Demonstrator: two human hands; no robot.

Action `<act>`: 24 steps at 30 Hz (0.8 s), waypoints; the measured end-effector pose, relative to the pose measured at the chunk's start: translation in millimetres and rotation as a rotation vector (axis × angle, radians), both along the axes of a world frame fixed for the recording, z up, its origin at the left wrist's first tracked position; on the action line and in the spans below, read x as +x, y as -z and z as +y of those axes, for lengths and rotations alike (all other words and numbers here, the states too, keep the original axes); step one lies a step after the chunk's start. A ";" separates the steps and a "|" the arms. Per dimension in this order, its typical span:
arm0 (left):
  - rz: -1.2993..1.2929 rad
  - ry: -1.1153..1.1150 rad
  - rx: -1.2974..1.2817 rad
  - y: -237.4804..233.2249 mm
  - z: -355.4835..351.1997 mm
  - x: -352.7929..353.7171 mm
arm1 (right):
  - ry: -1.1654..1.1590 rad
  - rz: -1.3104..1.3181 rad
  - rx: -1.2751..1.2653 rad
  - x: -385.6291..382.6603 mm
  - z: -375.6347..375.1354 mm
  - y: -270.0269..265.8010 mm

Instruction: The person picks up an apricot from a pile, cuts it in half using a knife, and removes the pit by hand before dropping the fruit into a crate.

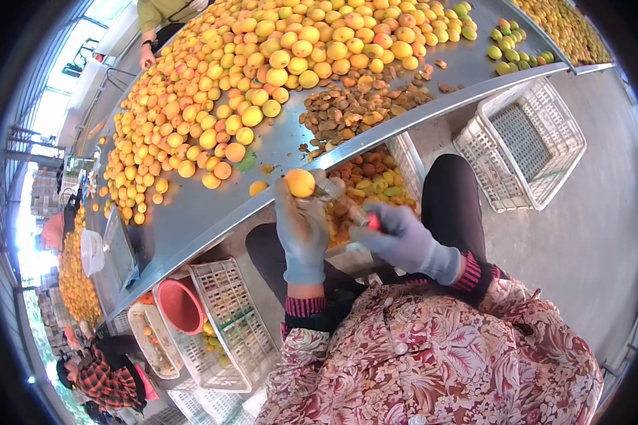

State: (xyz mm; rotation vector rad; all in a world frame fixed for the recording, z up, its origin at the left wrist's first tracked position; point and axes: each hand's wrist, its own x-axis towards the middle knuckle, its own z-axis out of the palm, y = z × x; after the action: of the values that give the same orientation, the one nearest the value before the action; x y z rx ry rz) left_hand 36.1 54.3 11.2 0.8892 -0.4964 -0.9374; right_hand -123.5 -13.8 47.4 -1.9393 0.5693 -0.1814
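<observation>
My left hand (301,227), in a grey-blue glove stained brown at the fingers, is closed round a yellow-orange apricot (300,183) at the table's front edge. My right hand (404,239), gloved the same way, grips a small tool with a red handle (373,222). The tool's front part is blurred and points toward the left hand. Beneath both hands, a crate holds cut orange and yellow fruit pieces (365,177). A large heap of apricots (213,106) covers the metal table (276,142), with a pile of brown pits and scraps (361,106) beside it.
At the right, a white plastic crate (468,145) stands on the floor. Another crate (237,322) with a red bucket (179,306) is at lower left. Greenish fruit (507,53) lies at the table's far right. A person's hand (147,57) rests near the heap; another person (106,382) is at lower left.
</observation>
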 end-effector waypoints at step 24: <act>-1.706 -0.472 0.157 -26.4 -14.4 -0.5 | 0.533 -0.491 0.818 68.9 -8.2 3.0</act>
State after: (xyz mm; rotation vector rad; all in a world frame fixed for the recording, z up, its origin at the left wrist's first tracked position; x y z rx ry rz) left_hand 35.6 39.9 37.6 1.7412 -1.5449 0.4498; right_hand -54.6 -22.0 44.3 -0.8791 0.6759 -0.6328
